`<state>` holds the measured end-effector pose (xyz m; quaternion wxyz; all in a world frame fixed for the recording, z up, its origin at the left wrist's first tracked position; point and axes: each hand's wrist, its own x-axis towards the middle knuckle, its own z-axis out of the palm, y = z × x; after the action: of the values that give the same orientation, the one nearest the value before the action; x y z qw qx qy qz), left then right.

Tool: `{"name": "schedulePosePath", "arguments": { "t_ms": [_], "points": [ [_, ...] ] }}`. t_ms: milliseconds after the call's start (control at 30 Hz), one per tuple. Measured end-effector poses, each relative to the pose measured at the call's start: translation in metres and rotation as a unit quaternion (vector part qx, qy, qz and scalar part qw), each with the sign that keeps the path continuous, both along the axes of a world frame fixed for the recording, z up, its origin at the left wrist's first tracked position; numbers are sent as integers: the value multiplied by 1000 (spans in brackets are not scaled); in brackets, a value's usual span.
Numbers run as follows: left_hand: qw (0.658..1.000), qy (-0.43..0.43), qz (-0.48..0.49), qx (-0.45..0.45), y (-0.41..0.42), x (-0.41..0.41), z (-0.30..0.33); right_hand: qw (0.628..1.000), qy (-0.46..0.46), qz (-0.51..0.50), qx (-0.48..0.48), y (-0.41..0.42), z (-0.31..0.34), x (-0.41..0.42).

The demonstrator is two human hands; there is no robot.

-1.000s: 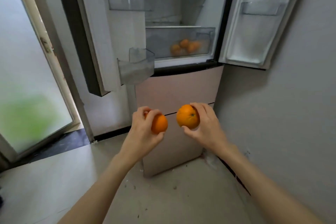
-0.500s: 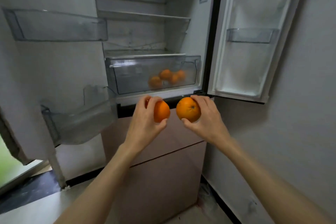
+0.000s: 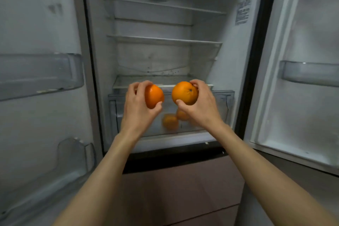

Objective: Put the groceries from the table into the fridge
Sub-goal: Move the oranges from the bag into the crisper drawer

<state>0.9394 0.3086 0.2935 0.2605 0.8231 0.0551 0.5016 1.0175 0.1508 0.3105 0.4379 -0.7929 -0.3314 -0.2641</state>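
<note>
From the head view, the person is standing square to the open fridge [image 3: 102, 60], both arms reaching forward into the centre of the frame. The left hand [image 3: 136, 105] is gripping an orange [image 3: 154, 96], fingers curled over its top and far side, thumb tucked under its lower edge. The right hand [image 3: 200, 102] is gripping a second orange [image 3: 184, 93], fingertips hooked over the top right, thumb pressing at its lower left. The two fruits are sitting just beside each other, apart, in front of the lip of the lowest glass shelf [image 3: 165, 80].

To my eye the delivery step is in hand: both fruits are being carried to the clear crisper drawer [image 3: 225, 104] below centre, where more oranges [image 3: 170, 121] are lying, blurred behind the plastic front. Whether the drawer is pulled out far enough for a drop from above, I cannot tell. If it is not, the next move probably calls for one hand to be freed to draw it out, or for the fruit to be lowered over its front wall and let go gently so nothing rolls.

Round about, the upper shelves [image 3: 165, 39] are showing bare in the top centre. The left door [image 3: 36, 24] is filling the left of the frame with its clear bins [image 3: 38, 75]; the right door [image 3: 302, 97] is carrying one bin [image 3: 310, 72] at the right edge. A brownish lower drawer front [image 3: 183, 189] is spanning the bottom centre.
</note>
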Motion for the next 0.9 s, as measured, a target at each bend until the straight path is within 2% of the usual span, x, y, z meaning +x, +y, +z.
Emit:
{"name": "schedulePosePath", "arguments": {
  "t_ms": [167, 367, 533, 733, 833, 900],
  "points": [
    [999, 0, 42, -18, 28, 33, 11, 998, 32, 61, 10, 42, 18, 54],
    [989, 37, 140, -6, 64, 69, 36, 988, 20, 102, -112, 85, 41, 111],
    [963, 194, 187, 8, 75, 100, 35, 969, 102, 123, -191, 118, 34, 137],
    [935, 292, 195, -46, 88, 113, 41, 918, 210, 175, -287, 133, 30, 155],
    [928, 319, 176, -77, 88, 122, 38, 913, 174, 151, -337, 135, 26, 158],
    [919, 349, 169, -67, 89, 125, 36, 917, 149, 146, -340, 137, 22, 157]
  ]
}}
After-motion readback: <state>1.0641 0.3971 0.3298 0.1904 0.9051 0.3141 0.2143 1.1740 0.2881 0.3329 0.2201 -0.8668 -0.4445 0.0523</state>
